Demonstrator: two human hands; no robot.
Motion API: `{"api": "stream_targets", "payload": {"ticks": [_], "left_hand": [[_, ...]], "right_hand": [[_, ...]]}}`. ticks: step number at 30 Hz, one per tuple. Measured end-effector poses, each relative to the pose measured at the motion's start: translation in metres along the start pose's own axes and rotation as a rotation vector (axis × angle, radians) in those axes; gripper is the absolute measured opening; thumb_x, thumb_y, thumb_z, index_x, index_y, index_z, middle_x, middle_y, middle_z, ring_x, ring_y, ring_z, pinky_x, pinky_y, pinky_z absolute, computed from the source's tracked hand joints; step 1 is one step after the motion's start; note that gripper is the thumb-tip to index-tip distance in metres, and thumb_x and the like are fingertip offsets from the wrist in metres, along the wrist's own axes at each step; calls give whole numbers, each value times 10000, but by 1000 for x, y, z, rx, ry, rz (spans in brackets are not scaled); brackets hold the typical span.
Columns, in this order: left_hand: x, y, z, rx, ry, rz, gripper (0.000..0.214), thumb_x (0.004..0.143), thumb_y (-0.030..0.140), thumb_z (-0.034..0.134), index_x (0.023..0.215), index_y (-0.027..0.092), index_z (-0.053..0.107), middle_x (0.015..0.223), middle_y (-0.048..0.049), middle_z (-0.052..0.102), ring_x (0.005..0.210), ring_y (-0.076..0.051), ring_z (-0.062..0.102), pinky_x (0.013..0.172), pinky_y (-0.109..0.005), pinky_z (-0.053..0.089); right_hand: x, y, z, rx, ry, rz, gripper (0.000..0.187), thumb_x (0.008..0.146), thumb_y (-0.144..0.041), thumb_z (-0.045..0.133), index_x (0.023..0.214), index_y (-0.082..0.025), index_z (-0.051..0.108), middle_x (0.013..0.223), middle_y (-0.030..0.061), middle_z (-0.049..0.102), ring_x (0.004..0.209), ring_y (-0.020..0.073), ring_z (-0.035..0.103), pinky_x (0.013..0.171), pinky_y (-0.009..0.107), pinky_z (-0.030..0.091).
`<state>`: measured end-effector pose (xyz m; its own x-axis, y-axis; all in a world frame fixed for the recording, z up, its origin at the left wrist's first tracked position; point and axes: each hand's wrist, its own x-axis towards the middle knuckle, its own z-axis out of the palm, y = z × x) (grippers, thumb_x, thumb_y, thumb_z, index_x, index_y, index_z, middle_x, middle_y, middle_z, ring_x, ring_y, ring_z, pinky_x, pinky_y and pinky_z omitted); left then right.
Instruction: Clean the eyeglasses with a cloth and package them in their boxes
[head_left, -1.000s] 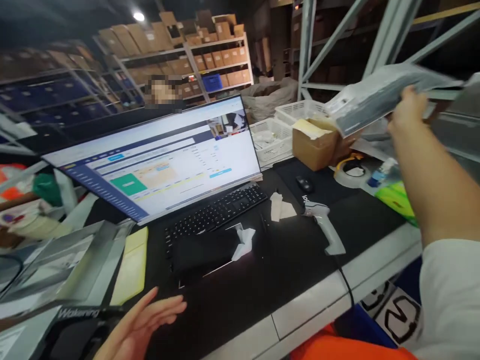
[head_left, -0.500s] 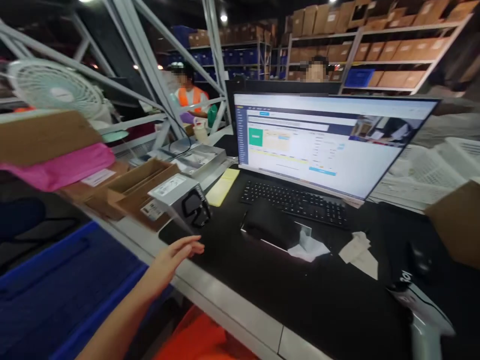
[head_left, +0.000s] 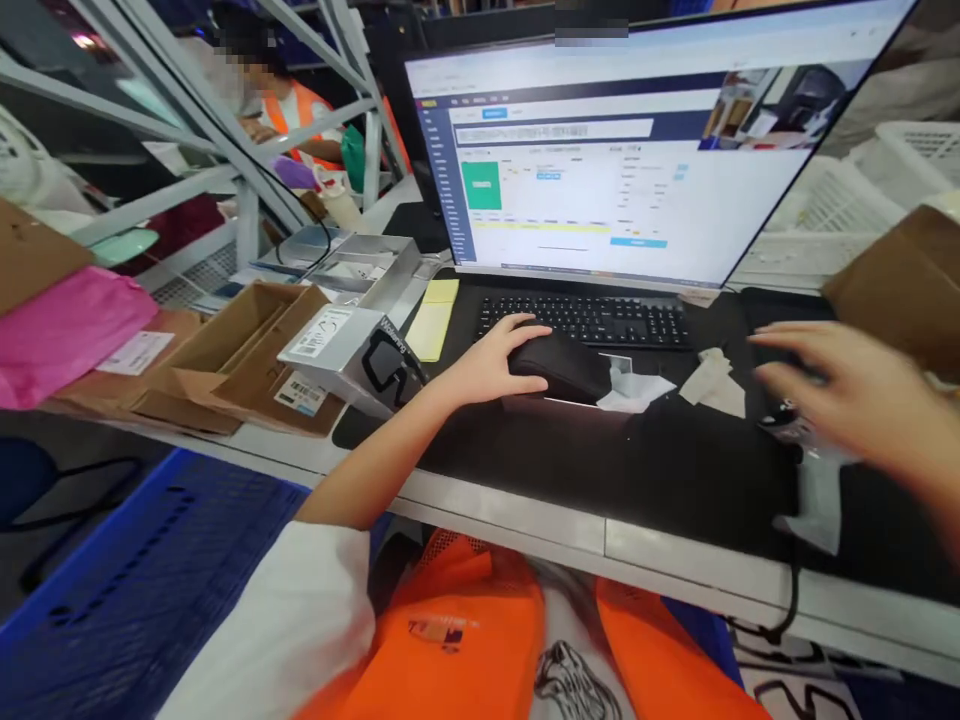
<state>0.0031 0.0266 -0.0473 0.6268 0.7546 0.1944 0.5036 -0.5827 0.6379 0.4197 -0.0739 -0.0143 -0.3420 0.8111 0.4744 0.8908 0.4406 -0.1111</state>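
Observation:
My left hand (head_left: 504,365) is closed around the left end of a black rounded case (head_left: 570,367), thumb on the near side and fingers over the top. The case lies on the black desk mat in front of the keyboard (head_left: 600,318). White crumpled paper (head_left: 636,388) sticks out at its right end. My right hand (head_left: 844,385), blurred, is over the mouse area at the right, its thumb and forefinger stretched out and apart. Just below it lies a barcode scanner (head_left: 819,500) with a grey handle. Whether this hand touches the mouse, I cannot tell.
A lit monitor (head_left: 570,190) stands behind the keyboard. To the left are a silver box (head_left: 349,350), an open cardboard box (head_left: 232,345) and a yellow pad (head_left: 435,320). Blue crates (head_left: 150,560) stand below the desk edge. A person in an orange vest (head_left: 296,120) sits beyond the frame.
My left hand has moved right from beside the silver box onto the black case. My right hand has come into view at the right. The view has tilted down, and the screen content differs.

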Motion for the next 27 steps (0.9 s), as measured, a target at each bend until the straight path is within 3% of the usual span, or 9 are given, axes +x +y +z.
{"api": "stream_targets", "payload": {"ticks": [4, 6, 9, 13, 16, 20, 23, 25, 27], "left_hand": [[1, -12, 11, -98, 75, 17, 769, 793, 562, 768, 1453, 263, 512, 1477, -121, 450, 1419, -337, 430, 1230, -515, 318], [1, -19, 19, -151, 141, 32, 810, 775, 585, 775, 1455, 238, 504, 1467, -128, 475, 1409, -338, 439, 1227, -512, 319], [0, -29, 34, -293, 233, 12, 942, 706, 622, 822, 1477, 215, 467, 1487, -139, 487, 1402, -342, 456, 1223, -500, 324], [-4, -41, 50, -436, 365, -11, 983, 669, 611, 861, 1478, 224, 458, 1534, -143, 454, 1426, -336, 443, 1232, -488, 313], [-8, -43, 56, -480, 407, -5, 967, 668, 595, 870, 1467, 228, 467, 1526, -140, 465, 1416, -332, 458, 1228, -492, 324], [-12, -39, 60, -492, 434, 1, 980, 665, 590, 875, 1476, 237, 452, 1523, -134, 471, 1422, -332, 453, 1237, -500, 314], [-15, -41, 60, -499, 423, 8, 955, 690, 589, 859, 1479, 238, 452, 1547, -139, 446, 1445, -336, 425, 1246, -502, 295], [-16, -47, 59, -524, 384, 14, 985, 694, 597, 854, 1503, 235, 422, 1566, -147, 420, 1474, -343, 387, 1257, -504, 273], [-16, -55, 55, -565, 311, 13, 1093, 667, 614, 865, 1549, 227, 348, 1553, -168, 430, 1485, -354, 375, 1257, -515, 270]], "right_hand": [[-3, -71, 51, -34, -51, -218, 411, 944, -226, 598, 1348, -156, 615, 1546, 181, 456, 1488, 366, 362, 1151, 546, 414], [5, -82, 72, -7, -42, -194, 285, 954, -234, 585, 1213, -171, 686, 1516, 163, 500, 1491, 392, 349, 1126, 582, 418], [17, -71, 85, 157, 29, -109, 181, 964, -280, 571, 895, -183, 708, 1334, 127, 649, 1436, 366, 441, 1127, 571, 418], [35, -46, 73, 441, 385, 251, 144, 923, -324, 609, 925, -196, 676, 1104, 94, 725, 1141, 263, 656, 1040, 458, 496], [54, -30, 53, 605, 709, 501, 150, 879, -372, 641, 884, -223, 624, 893, 66, 694, 844, 214, 656, 868, 419, 543], [78, -24, 21, 652, 880, 514, 88, 808, -319, 589, 792, -299, 505, 906, 65, 665, 884, 239, 644, 860, 457, 548], [88, -47, 5, 689, 980, 439, 82, 732, -257, 536, 685, -308, 492, 695, 49, 564, 731, 240, 620, 769, 453, 549], [90, -72, 3, 707, 826, 436, 83, 719, -242, 506, 662, -280, 554, 593, 26, 499, 591, 208, 544, 619, 383, 490], [90, -95, 7, 622, 402, 470, 144, 743, -260, 510, 715, -235, 649, 589, 22, 544, 557, 183, 506, 554, 325, 400]]}}
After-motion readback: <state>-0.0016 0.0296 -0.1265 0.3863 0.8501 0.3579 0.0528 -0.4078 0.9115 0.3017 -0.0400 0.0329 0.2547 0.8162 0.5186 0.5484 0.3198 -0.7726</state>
